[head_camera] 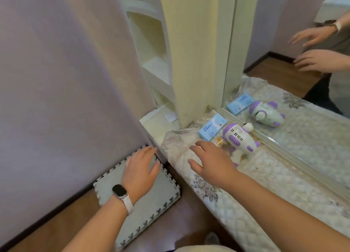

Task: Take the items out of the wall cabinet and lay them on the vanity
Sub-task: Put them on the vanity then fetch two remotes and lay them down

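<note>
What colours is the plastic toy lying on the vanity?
White with purple trim; the plastic toy shows best directly in the head view.

Wall (66, 72): plain pale lilac.
Wall cabinet (151, 43): cream, faint vertical grain.
Vanity cloth (255, 185): off-white, diamond-quilted, with grey-brown floral motifs.
Flat box (212, 126): light blue, with white and dark blue print.
Rocket-shaped toy (238, 138): white body, purple fins and trim.
Foam mat (151, 200): grey-green.
Smartwatch (120, 192): black face, pale pink strap.
Floor (66, 223): brown wood.
</note>
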Motion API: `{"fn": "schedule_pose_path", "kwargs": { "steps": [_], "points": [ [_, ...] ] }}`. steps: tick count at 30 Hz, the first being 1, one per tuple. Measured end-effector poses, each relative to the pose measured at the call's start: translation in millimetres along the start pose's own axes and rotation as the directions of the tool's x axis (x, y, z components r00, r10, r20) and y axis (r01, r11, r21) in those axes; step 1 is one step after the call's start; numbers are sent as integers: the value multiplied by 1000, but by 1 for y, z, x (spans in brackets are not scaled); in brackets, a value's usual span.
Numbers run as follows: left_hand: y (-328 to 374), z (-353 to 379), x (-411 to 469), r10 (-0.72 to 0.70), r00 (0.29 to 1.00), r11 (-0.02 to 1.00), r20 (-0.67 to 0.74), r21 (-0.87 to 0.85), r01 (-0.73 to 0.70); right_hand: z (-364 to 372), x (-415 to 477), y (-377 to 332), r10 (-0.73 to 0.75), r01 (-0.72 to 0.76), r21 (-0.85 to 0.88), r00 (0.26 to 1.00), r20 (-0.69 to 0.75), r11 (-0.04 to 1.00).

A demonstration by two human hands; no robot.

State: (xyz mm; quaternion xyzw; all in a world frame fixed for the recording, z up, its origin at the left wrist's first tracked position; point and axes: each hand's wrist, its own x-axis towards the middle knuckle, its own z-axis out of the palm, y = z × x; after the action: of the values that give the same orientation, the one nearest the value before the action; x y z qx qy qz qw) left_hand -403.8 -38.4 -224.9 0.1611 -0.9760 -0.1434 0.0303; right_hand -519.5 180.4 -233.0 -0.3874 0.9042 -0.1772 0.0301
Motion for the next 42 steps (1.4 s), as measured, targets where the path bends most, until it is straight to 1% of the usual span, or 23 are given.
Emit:
{"fn": "schedule_pose_path", "kwargs": {
  "steps": [3,5,7,12,16,18,23,27,30,34,37,40,42],
  "points": [
    [-40,-12,-38,-87,995,995,-40,41,88,11,6,-40,-124,125,-14,992,32,992],
    [-65,-17,-71,-172,982,985,-72,15,174,23,11,-72,-203,205,-25,976,76,978],
    [-87,-22,-111,-231,966,973,-115,-27,230,35,13,-107,-285,290,-29,951,120,957],
    [-137,-37,-226,-349,920,936,-177,-18,351,61,-5,-209,-524,537,-20,829,195,843],
    [-167,-53,-315,-408,885,902,-226,47,428,81,-31,-292,-666,685,-3,709,231,728],
    [-178,-62,-356,-460,850,873,-257,45,486,89,-46,-331,-712,737,-20,659,244,676],
    [-203,-73,-443,-565,750,786,-345,53,616,103,-79,-416,-809,838,-6,529,257,546],
    [-217,-84,-490,-649,639,693,-412,26,721,112,-90,-472,-887,913,8,395,238,409],
    [-227,-92,-514,-690,573,627,-442,31,778,121,-90,-512,-927,950,37,295,231,311],
    [-252,-105,-530,-735,483,530,-476,41,847,140,-79,-562,-964,980,66,170,206,187],
    [-279,-116,-532,-757,440,477,-484,50,877,159,-61,-598,-979,988,101,93,182,113],
    [-310,-133,-522,-773,390,416,-500,65,907,174,-33,-635,-984,989,134,35,173,59],
    [-330,-146,-511,-781,358,382,-512,62,922,180,-10,-658,-985,985,165,14,175,43]
  ]
}}
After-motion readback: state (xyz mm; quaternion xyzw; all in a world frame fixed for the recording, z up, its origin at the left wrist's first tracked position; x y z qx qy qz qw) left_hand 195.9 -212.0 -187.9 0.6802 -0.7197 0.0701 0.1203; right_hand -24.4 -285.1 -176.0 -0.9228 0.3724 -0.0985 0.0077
